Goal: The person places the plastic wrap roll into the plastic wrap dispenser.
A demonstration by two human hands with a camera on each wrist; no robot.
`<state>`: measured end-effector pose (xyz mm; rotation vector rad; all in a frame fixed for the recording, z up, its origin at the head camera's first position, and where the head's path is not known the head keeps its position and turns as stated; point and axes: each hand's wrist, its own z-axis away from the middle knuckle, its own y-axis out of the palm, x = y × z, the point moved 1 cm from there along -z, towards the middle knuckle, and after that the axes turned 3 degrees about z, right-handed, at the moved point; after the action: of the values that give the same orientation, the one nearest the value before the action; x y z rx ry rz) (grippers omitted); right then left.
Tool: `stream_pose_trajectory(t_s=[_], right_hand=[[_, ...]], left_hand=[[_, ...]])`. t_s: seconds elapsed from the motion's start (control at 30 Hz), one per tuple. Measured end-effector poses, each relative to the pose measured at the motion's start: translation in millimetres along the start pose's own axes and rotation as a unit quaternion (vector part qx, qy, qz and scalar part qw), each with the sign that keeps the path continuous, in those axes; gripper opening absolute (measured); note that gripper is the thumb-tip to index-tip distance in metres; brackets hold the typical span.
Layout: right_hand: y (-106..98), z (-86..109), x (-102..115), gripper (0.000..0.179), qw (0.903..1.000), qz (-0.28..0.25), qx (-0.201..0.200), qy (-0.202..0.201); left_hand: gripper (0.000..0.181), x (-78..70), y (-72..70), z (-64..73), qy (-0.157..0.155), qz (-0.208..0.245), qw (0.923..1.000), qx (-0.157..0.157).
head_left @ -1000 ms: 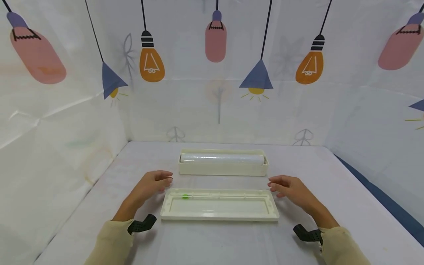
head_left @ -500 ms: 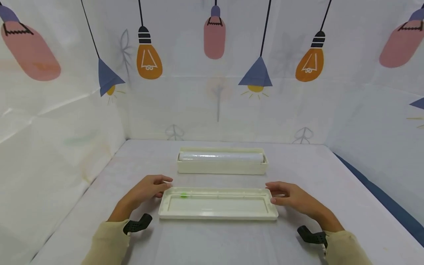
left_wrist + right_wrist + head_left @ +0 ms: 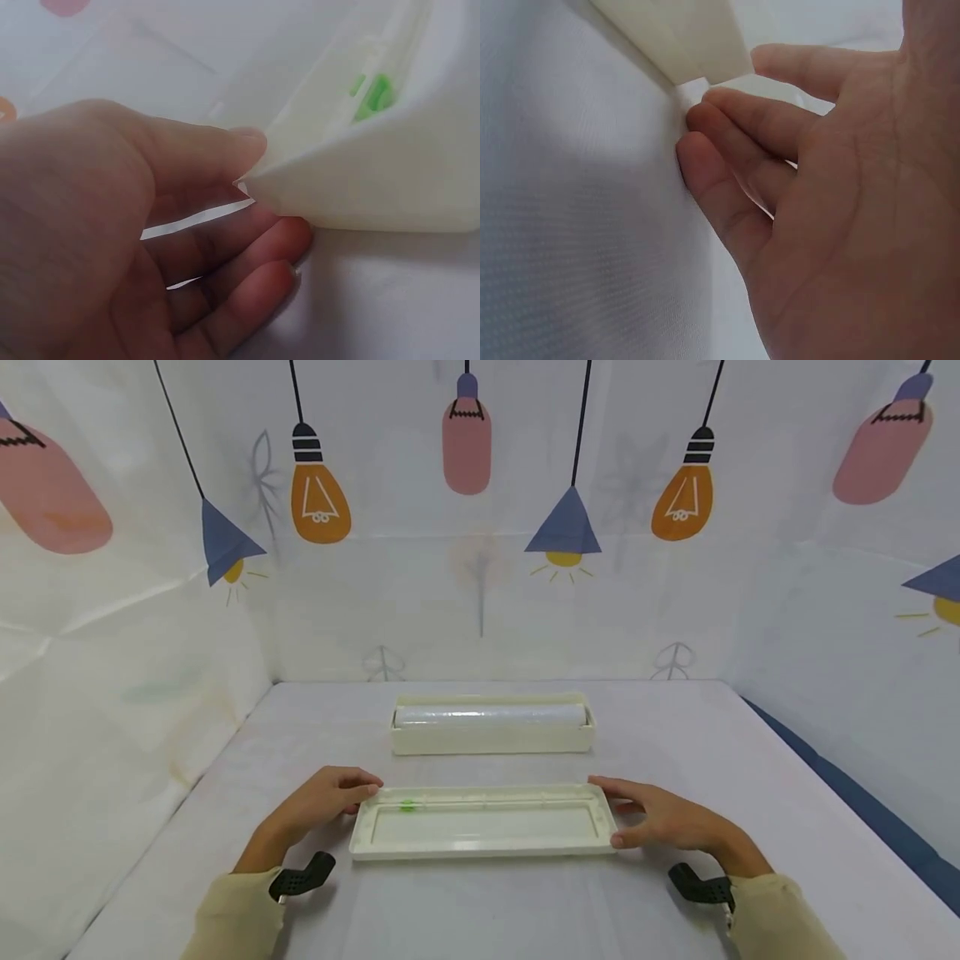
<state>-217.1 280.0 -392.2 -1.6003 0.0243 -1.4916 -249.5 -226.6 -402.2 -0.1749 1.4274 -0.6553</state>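
Observation:
A long cream cling film box lid [image 3: 487,853] lies inside-up on the table between my hands, a small green slide cutter [image 3: 407,807] on the rail along its far side. At the lid's left end, my left hand [image 3: 318,802] has its thumb on the rim and its fingers curled beneath the corner, as the left wrist view shows. My right hand [image 3: 667,817] holds the right end, index finger at the far corner and thumb near the front one. Behind the lid stands the cream box [image 3: 491,743] with a cling film roll [image 3: 491,717] inside.
A white cloth covers the table [image 3: 480,918]. White sheets printed with hanging lamps form the back wall [image 3: 405,593] and both sides. Each wrist carries a black camera mount, such as the left mount [image 3: 303,875].
Both hands have come down and inward onto the lid's ends, the right thumb sliding toward the near corner. The lid has turned slightly. The box with the roll stays put.

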Motion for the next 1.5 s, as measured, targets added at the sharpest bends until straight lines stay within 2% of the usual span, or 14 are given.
stream_pose_trajectory(t_s=[0.2, 0.33, 0.5, 0.9, 1.1, 1.2, 1.37, 1.5], right_hand=[[-2, 0.2, 1, 0.088, 0.9996, 0.025, 0.003, -0.010], [-1, 0.0, 0, 0.089, 0.9993, 0.035, -0.013, -0.005], [3, -1.2, -3, 0.088, 0.9988, 0.030, -0.038, 0.002], [7, -8.5, -5, 0.089, 0.9976, -0.003, -0.064, -0.027], [7, -7.5, -6, 0.087, 0.9974, -0.008, -0.067, -0.026], [8, -7.0, -7, 0.086, 0.9974, -0.013, -0.066, -0.025], [8, -8.5, -7, 0.085, 0.9975, -0.033, -0.060, -0.016], [8, -11.7, -7, 0.083, 0.9965, -0.058, -0.059, -0.013]], left_hand=[[0.035, -4.9, 1.2, -1.1, 0.001, -0.004, 0.9999, -0.013], [0.033, -7.6, 4.1, -0.8, -0.001, -0.003, 0.9997, -0.022], [0.029, -6.8, 7.6, -1.3, 0.002, -0.007, 0.9993, -0.035], [0.024, -7.0, 11.6, -2.4, 0.004, -0.007, 0.9966, -0.082], [0.024, -5.7, 13.5, -4.3, 0.016, 0.009, 0.9943, -0.105], [0.025, -4.5, 14.3, -5.1, 0.011, 0.022, 0.9932, -0.113], [0.028, -4.7, 13.5, -4.7, -0.003, 0.076, 0.9897, -0.121], [0.032, -7.0, 12.7, -4.2, 0.002, 0.107, 0.9862, -0.127]])
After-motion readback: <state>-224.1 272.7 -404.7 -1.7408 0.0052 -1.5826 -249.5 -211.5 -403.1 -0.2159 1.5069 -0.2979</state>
